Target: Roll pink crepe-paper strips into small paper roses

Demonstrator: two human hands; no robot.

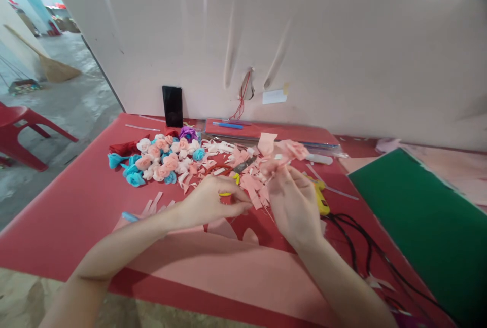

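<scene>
A pink paper rose (292,149) is raised in my right hand (299,206), its fingers closed around the base; a thin stem seems to run down below. My left hand (213,198) reaches low over the table, thumb and fingers drawn together at the tips. Whatever they pinch is too small to make out. A bright yellow piece (225,194) shows between its fingers. Just beyond lie pink paper scraps (253,188) and a dark metal blade (244,165). Finished paper roses (162,158) in pink, white and blue are heaped to the left.
A pink paper sheet (228,267) spans the red table's front. A yellow glue gun (321,198) with black cables lies right, beside a green board (426,221). At the back, a phone (173,106) leans on the white panel (342,54). A red chair (26,130) stands left.
</scene>
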